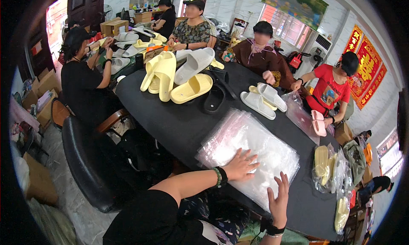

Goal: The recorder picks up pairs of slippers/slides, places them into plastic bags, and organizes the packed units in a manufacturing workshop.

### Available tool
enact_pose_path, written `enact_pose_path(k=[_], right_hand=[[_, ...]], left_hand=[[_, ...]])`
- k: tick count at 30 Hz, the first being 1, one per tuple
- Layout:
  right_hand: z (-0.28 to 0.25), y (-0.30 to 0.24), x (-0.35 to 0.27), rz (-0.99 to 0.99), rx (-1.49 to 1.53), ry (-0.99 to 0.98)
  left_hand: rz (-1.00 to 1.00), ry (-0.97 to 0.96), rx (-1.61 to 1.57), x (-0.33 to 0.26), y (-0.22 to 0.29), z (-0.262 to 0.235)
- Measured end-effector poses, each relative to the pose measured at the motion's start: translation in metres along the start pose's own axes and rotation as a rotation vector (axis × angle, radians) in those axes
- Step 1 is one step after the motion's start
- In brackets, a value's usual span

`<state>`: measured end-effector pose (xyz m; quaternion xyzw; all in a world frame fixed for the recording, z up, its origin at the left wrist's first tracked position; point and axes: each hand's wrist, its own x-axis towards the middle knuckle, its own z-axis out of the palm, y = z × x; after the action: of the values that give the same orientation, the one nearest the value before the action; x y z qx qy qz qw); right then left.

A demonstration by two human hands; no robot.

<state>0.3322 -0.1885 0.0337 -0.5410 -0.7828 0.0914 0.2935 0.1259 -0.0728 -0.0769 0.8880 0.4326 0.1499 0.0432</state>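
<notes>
A stack of clear plastic bags (255,136) lies on the black table in front of me. My left hand (241,165) rests on the stack, palm down, its fingers spread. At the stack's near right corner, my right hand (278,200) is held up with its fingers apart and nothing in it. Beyond the stack lie white-grey slippers (258,105) with a pale yellow one between them. Farther left is a pile of yellow slippers (191,88) and a grey slipper (195,66), next to black slippers (214,98).
Bagged yellow slippers (321,160) lie at the table's right end. Across from me, a person in red (329,89) handles a clear bag and a pink slipper (318,122). Other people sit around the table. A black chair (87,164) stands at my left.
</notes>
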Motion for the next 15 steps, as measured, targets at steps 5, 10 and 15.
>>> enact_pose_path(k=[5, 10, 15], right_hand=[[0.056, 0.044, 0.004, 0.109, -0.252, -0.136], [0.093, 0.066, -0.013, 0.2, -0.387, -0.266], [0.094, 0.069, -0.013, 0.196, -0.378, -0.277]], left_hand=[[0.007, -0.017, 0.009, 0.007, 0.004, 0.0], [0.014, -0.028, 0.009, 0.004, 0.002, -0.005], [0.011, -0.075, 0.017, 0.007, 0.0, -0.007]])
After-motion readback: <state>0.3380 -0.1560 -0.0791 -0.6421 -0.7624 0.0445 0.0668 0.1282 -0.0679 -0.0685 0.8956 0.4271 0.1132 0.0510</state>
